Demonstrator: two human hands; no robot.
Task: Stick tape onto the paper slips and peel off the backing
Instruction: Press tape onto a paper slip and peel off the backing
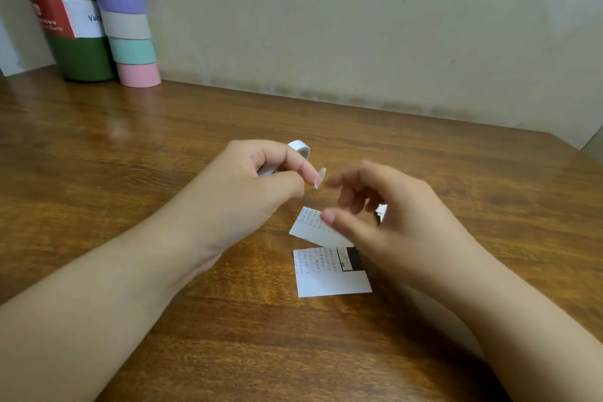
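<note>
Showing the head view: a person's two bare forearms reach over a wooden table (130,192) toward its middle. Left hand (257,179): fingers curled, with the thumb and forefinger pinching a small whitish piece of tape (321,177) that stands up from the fingertips; whether this piece is the sticky strip or its backing cannot be told. A white tape roll (299,147) shows just behind the same hand, partly hidden by the knuckles; the curled fingers appear to hold it, though the contact is not fully visible. Right hand (391,222): blurred, fingers loosely bent and spread, the forefinger tip just beside the pinched piece and the thumb lying over the upper paper slip; the hand grasps nothing that can be seen, and it cannot be told whether the fingertips touch the piece.

Two paper slips lie on the table below the hands. The upper paper slip (313,228) is white with faint printed lines, tilted, its right part covered by the right hand. The lower paper slip (329,277) lies flat, just beside the upper one, with printed lines along its top and a dark patch at its upper right corner. A small white corner shows behind the right hand's knuckles; what it belongs to cannot be told.

At the far left edge of the table, against the pale wall (359,26), stand a dark green bottle (65,10) with a red and white label and, touching it, a stack of coloured rolls (127,19) in grey, purple, teal and pink.
</note>
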